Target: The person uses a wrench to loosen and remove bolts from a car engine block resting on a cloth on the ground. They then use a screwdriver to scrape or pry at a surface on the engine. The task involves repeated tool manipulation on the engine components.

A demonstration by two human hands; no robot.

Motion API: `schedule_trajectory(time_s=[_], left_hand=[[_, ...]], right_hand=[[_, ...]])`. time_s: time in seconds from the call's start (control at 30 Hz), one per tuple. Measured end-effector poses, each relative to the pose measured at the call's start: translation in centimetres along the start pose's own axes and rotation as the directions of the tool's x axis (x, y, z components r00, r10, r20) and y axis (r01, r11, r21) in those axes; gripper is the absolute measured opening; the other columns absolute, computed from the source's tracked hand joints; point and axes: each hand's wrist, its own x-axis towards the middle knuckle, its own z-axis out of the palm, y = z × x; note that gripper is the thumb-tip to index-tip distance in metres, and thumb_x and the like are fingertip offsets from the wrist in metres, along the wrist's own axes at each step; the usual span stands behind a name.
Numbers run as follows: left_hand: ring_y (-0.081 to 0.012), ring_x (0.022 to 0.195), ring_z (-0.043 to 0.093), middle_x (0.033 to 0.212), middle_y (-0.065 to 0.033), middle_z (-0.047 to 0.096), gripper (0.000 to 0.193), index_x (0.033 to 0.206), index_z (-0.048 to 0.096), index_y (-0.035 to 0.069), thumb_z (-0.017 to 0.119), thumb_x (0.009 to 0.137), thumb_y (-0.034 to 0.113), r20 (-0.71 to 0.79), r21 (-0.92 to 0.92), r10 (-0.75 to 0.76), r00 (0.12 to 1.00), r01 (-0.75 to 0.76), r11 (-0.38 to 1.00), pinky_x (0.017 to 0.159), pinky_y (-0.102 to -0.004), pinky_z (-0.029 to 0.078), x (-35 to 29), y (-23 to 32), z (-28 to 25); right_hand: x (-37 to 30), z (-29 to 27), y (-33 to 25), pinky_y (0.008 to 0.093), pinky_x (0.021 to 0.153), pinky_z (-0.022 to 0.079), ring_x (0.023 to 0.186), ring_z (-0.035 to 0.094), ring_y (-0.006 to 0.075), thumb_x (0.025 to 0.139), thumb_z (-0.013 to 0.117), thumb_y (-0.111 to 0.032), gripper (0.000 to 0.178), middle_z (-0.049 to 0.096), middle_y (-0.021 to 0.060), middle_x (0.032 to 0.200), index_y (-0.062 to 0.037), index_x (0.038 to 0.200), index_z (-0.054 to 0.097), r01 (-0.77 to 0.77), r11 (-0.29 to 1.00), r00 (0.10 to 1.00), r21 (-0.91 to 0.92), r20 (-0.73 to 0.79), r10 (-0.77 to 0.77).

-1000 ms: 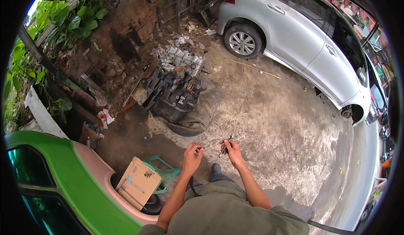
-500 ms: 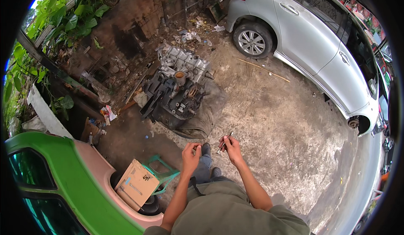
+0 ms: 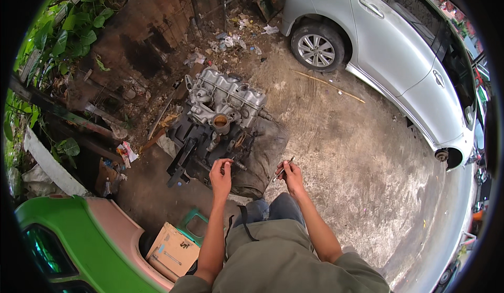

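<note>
My right hand is closed around a slim metal wrench, whose ends stick out past the fingers. My left hand has its fingertips pinched together; whatever they hold, if anything, is too small to make out. Just beyond both hands an engine lies on the ground, with a silver upper part and dark, greasy lower parts. In the picture the left fingers overlap the engine's near edge, but I cannot tell whether they touch it. A dark cloth or sheet is spread under the engine.
A silver car stands at the right, with a thin stick on the concrete beside it. At the lower left are a green and pink car body, a cardboard box and a green plastic stool. Litter lies behind the engine.
I have moved closer to the engine, and both hands are now nearer its front edge. The wrench stays in my right hand. The box and stool have slid lower in view.
</note>
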Motion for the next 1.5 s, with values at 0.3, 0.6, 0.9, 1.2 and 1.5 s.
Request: schedule_trajectory(time_s=[0.3, 0.6, 0.9, 1.2, 1.5], left_hand=[[-0.0101, 0.061, 0.057, 0.07, -0.0065, 0.062, 0.021, 0.096, 0.064, -0.003, 0.051, 0.1, 0.012, 0.053, -0.215, -0.155, 0.986, 0.163, 0.963, 0.055, -0.0274, 0.044, 5.6, -4.3, 3.0], [-0.0096, 0.052, 0.052, 0.064, -0.0063, 0.059, 0.02, 0.096, 0.063, -0.006, 0.05, 0.099, 0.008, -0.026, -0.365, -0.277, 0.961, 0.248, 0.897, 0.047, -0.0254, 0.041, 6.6, -7.2, 5.0], [-0.0072, 0.048, 0.046, 0.063, -0.0065, 0.057, 0.018, 0.093, 0.061, -0.005, 0.048, 0.096, 0.007, -0.103, -0.368, -0.234, 0.967, 0.182, 0.912, 0.043, -0.0233, 0.036, 6.0, -8.4, 5.6], [-0.0108, 0.048, 0.049, 0.063, -0.0087, 0.058, 0.033, 0.092, 0.061, -0.006, 0.046, 0.101, 0.022, -0.075, -0.414, -0.184, 0.98, 0.137, 0.9, 0.043, -0.025, 0.039, 6.2, -8.5, 5.1], [-0.0115, 0.045, 0.055, 0.058, -0.0084, 0.06, 0.035, 0.088, 0.062, -0.004, 0.043, 0.103, 0.021, -0.046, -0.191, -0.136, 0.99, 0.125, 0.974, 0.042, -0.0266, 0.042, 6.0, -8.8, 4.9]], right_hand=[[11.3, 1.3, 5.2, 0.0316, 0.063, 0.051, 0.063, 0.055, 0.015, 0.103, 0.049, -0.033, 0.032, 0.062, 0.0095, 0.079, -0.0036, 0.093, 0.054, -0.203, 0.97, 0.972, 0.132, -0.092, 0.216], [18.5, 2.1, 9.7, 0.0333, 0.064, 0.051, 0.063, 0.055, 0.0167, 0.102, 0.049, -0.035, 0.03, 0.061, 0.009, 0.078, -0.0061, 0.092, 0.052, -0.3, 0.927, 0.94, 0.227, -0.095, 0.327], [18.8, 2.4, 11.0, 0.0363, 0.066, 0.053, 0.065, 0.055, 0.0179, 0.101, 0.051, -0.035, 0.03, 0.06, 0.0086, 0.078, -0.0064, 0.092, 0.053, -0.299, 0.877, 0.93, 0.376, -0.092, 0.357], [18.9, 4.1, 10.6, 0.0359, 0.065, 0.052, 0.066, 0.053, 0.0171, 0.101, 0.052, -0.035, 0.029, 0.059, 0.0071, 0.078, -0.0069, 0.093, 0.054, -0.256, 0.833, 0.941, 0.49, -0.072, 0.331], [18.9, 3.6, 12.4, 0.0342, 0.061, 0.049, 0.061, 0.05, 0.015, 0.102, 0.048, -0.034, 0.028, 0.056, 0.0047, 0.075, -0.0096, 0.09, 0.052, -0.2, 0.912, 0.937, 0.357, -0.201, 0.284]])
